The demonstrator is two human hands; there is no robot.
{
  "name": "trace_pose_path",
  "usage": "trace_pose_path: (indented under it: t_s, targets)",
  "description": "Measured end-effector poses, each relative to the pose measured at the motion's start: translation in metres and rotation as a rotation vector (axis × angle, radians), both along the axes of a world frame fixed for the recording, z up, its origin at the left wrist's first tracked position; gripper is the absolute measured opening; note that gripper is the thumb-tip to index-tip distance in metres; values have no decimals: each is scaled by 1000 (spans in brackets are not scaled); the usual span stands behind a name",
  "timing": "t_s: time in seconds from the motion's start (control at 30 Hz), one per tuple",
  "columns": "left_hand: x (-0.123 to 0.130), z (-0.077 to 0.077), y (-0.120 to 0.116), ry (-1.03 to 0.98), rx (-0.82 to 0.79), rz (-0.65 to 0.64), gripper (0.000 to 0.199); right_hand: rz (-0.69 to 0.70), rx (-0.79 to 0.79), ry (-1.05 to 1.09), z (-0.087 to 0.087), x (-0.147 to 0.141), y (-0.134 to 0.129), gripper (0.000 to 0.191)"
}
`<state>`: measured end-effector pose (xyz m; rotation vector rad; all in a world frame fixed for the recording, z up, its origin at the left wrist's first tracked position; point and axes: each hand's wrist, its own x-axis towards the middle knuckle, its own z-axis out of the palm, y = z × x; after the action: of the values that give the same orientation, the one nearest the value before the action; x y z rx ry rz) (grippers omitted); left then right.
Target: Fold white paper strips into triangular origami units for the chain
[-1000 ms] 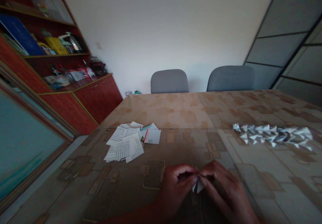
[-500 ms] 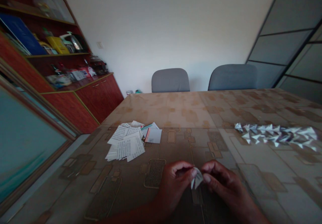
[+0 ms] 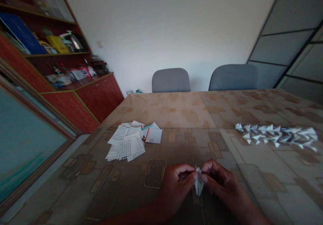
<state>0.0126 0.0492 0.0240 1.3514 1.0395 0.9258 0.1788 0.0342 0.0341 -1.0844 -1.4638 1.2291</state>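
Between my two hands, just above the near part of the table, is a small folded piece of paper (image 3: pixel 199 184), pale with creased, pointed ends. My left hand (image 3: pixel 178 183) pinches its left side between thumb and forefinger. From the right, my right hand (image 3: pixel 220 181) grips the other side the same way. The fingertips cover the paper's upper edges. Left of my hands lies a loose pile of printed paper slips (image 3: pixel 128 144). Folded paper pieces (image 3: pixel 277 134) with pointed tips stand in two rows on the right.
A patterned cloth covers the table (image 3: pixel 186 110). Beyond its far edge stand two grey chairs, a left chair (image 3: pixel 171 80) and a right chair (image 3: pixel 233 77). A red-brown cabinet (image 3: pixel 101 97) with filled shelves is at the left, near a glazed door (image 3: pixel 27 147).
My right hand has closed onto the right side of the folded paper. The paper has turned and now hangs narrower and more upright between my fingers.
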Motion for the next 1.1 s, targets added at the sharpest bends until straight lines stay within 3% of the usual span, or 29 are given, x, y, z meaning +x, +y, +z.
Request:
trace_pose_path:
  t_s: [0.13, 0.33, 0.57, 1.1]
  targets:
    - [2, -3, -2, 14, 58, -21, 19, -19, -26, 22, -7, 0, 1, 30]
    - [3, 1, -1, -11, 5, -35, 19, 16, -66, 46, -15, 4, 4, 31]
    - [-1, 8, 3, -124, -122, -41, 25, 74, -124, 64, -11, 11, 7, 34]
    - [0, 5, 2, 29, -10, -37, 25, 81, -135, 45, -8, 9, 3, 24]
